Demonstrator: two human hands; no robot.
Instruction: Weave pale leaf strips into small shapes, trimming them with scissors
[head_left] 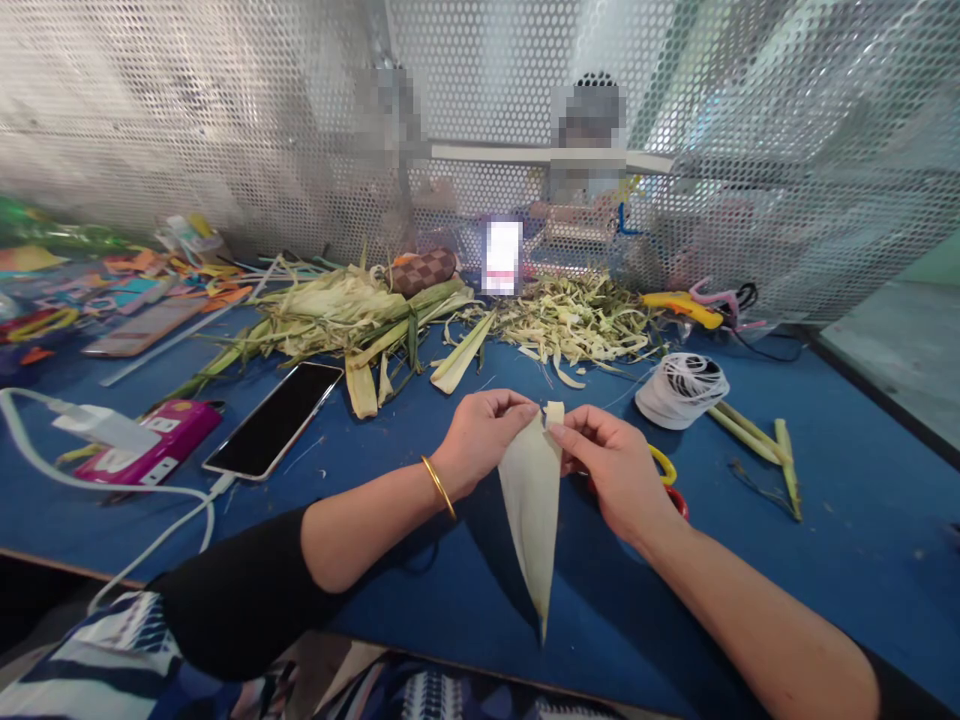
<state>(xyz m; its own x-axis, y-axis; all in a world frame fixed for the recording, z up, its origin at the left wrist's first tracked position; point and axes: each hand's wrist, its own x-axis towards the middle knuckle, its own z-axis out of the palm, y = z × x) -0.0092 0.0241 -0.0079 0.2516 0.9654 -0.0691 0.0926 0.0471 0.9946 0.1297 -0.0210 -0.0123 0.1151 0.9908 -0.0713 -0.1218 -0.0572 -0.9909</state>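
A pale corn husk (531, 510) hangs point down in front of me, its wide end uppermost. My left hand (486, 435) pinches the husk's upper left corner between thumb and fingers. At the upper right edge, my right hand (611, 465) grips it too, beside a small folded tab at the top. Partly hidden behind my right hand lie scissors (667, 480) with yellow and red handles. A spool of white string (682, 388) stands on the blue table beyond that hand.
Husks (330, 310) and a heap of shredded strips (577, 315) lie along the back, before a perforated metal screen (300, 130). A plugged-in phone (274, 420) and a magenta power strip (169, 440) are at left. A yellow glue gun (682, 307) and stalks (784, 465) are at right.
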